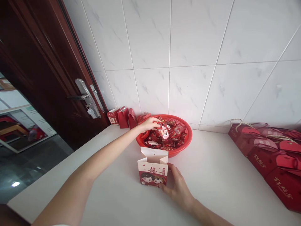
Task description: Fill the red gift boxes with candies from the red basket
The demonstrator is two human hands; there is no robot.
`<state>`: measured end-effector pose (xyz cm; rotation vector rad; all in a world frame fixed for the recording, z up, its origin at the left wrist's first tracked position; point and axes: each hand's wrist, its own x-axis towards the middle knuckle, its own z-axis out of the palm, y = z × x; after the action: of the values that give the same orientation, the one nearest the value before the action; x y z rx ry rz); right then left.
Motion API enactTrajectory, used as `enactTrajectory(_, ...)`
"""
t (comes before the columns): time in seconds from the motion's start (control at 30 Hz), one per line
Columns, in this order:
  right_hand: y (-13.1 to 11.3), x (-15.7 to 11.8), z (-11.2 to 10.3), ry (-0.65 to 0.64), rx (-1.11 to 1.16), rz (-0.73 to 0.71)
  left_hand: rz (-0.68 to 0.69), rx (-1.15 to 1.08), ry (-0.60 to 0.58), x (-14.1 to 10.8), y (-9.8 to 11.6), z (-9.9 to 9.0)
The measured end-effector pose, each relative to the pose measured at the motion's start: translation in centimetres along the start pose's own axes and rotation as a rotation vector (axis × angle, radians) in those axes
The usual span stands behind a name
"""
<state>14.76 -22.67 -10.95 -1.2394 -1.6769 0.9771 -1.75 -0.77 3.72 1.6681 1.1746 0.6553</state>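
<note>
A red plastic basket (pixel 188 138) holds many red-wrapped candies (pixel 175 133). Over its left part reaches my left hand (pixel 150 124), fingers closed on a red candy packet (pixel 160 128) at the top of the pile. In front of the basket stands an open-topped red and white paper box (pixel 152 177) with cartoon figures on its face. My right hand (pixel 178 186) grips the box's right side, thumb at the lower front edge and fingers behind the side.
Small red boxes (pixel 123 117) stand by the wall, left of the basket. Several red gift boxes with rope handles (pixel 265 153) line the right of the white table (pixel 211 175). A dark red door (pixel 47 56) is at the left.
</note>
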Motion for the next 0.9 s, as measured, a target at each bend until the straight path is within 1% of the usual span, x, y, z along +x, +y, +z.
enactTrajectory(0.1,0.0,0.0,0.0,-0.008,-0.001,0.002,0.037,0.085,0.031,0.1,-0.2,-0.3)
enactTrajectory(0.27,0.1,-0.1,0.0,0.001,0.000,-0.007,0.055,0.129,0.047,-0.2,0.0,-0.8)
enactTrajectory(0.4,0.1,-0.1,0.0,-0.001,-0.004,0.008,0.156,0.198,0.151,-0.1,0.2,-0.8)
enactTrajectory(0.5,0.1,-0.1,0.0,0.004,-0.003,0.011,0.146,0.222,0.198,0.1,0.3,-1.0)
enactTrajectory(0.57,0.2,-0.1,0.0,0.009,-0.001,0.010,0.142,0.254,0.199,0.1,0.4,-1.3)
enactTrajectory(0.6,0.2,-0.1,0.0,0.013,-0.001,0.009,0.151,0.274,0.177,0.0,0.5,-1.6)
enactTrajectory(0.63,0.2,-0.1,0.1,0.016,-0.001,0.007,0.163,0.297,0.127,-0.2,0.6,-1.8)
enactTrajectory(0.67,0.3,-0.1,0.1,0.019,-0.004,0.005,0.171,0.321,0.041,-0.5,0.8,-2.0)
enactTrajectory(0.73,0.3,-0.1,0.1,0.023,-0.008,-0.003,0.155,0.388,-0.206,-1.3,0.9,-2.0)
enactTrajectory(0.8,0.3,-0.1,0.1,0.020,-0.004,-0.014,0.093,0.497,-0.443,-2.1,0.6,-1.4)
enactTrajectory(0.83,0.3,-0.1,0.0,0.017,-0.001,-0.018,0.064,0.554,-0.516,-2.4,0.3,-0.9)
enactTrajectory(0.87,0.3,-0.1,0.0,0.014,0.001,-0.020,0.041,0.601,-0.559,-2.7,-0.2,-0.2)
enactTrajectory(0.9,0.3,-0.1,0.0,0.010,0.002,-0.019,0.035,0.620,-0.564,-2.9,-0.7,0.5)
